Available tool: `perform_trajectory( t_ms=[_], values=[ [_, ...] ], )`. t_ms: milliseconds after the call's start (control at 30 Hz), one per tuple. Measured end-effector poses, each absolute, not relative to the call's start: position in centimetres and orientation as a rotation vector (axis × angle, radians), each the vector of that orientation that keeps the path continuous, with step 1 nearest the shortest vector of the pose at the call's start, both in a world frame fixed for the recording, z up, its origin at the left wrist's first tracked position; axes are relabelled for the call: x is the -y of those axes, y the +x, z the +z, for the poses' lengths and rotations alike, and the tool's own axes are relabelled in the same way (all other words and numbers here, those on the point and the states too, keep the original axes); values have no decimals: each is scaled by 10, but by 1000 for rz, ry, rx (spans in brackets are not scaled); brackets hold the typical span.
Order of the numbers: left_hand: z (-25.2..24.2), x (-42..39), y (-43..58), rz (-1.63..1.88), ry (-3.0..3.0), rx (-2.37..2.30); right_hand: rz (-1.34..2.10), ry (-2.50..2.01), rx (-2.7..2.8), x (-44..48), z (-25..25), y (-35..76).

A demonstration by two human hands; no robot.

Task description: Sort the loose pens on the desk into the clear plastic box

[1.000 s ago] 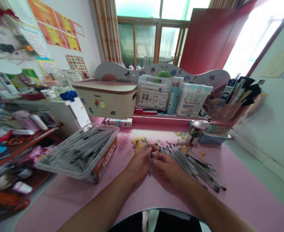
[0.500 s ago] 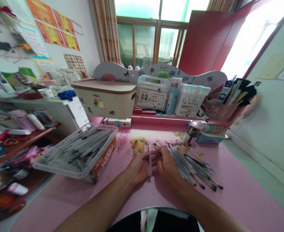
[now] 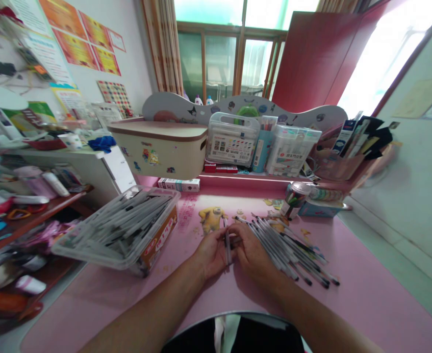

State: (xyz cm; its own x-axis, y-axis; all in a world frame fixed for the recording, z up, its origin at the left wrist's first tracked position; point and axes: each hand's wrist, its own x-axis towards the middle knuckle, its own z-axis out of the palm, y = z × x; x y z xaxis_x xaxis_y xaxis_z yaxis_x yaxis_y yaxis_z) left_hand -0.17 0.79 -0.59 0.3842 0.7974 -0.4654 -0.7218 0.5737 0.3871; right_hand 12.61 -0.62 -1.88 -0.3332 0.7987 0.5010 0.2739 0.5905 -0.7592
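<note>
A slim clear pen (image 3: 228, 252) stands nearly upright as seen, between my two hands above the pink desk. My left hand (image 3: 210, 255) is closed around it from the left, fingers curled behind it. My right hand (image 3: 250, 247) comes in from the right, its bent fingertips meeting the pen's upper part. A small dark piece shows between the hands; I cannot make out what it is. Just right of my right hand lies a fanned pile of clear pens (image 3: 285, 250), several with black ends. To the left, a clear plastic box (image 3: 90, 262) holds many similar grey-white pens.
Along the desk's (image 3: 370, 299) back shelf stand a cream lidded bin (image 3: 157, 152), a clear marker case (image 3: 232, 142), another marker box (image 3: 292, 149) and a pink holder (image 3: 335, 166). A jar of pens (image 3: 294, 201) sits at back right. Cluttered shelves (image 3: 50, 206) are at left.
My right hand has come slightly down and closer to my left, its fingertips now at the pen's upper part. The pile and the box stay as they were.
</note>
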Motion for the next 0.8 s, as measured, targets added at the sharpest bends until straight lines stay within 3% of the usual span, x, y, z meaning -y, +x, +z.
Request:
perform_trajectory(
  t_ms=[400, 700, 800],
  values=[
    [-2, -6, -6, 998, 375, -900, 366, -1034, 1645, 4, -17, 138],
    [98, 51, -42, 1212, 1095, -924, 342, -1017, 1713, 3, -22, 137],
    [127, 64, -75, 1241, 1343, -1260, 363, -1022, 1745, 3, -24, 137]
  ],
)
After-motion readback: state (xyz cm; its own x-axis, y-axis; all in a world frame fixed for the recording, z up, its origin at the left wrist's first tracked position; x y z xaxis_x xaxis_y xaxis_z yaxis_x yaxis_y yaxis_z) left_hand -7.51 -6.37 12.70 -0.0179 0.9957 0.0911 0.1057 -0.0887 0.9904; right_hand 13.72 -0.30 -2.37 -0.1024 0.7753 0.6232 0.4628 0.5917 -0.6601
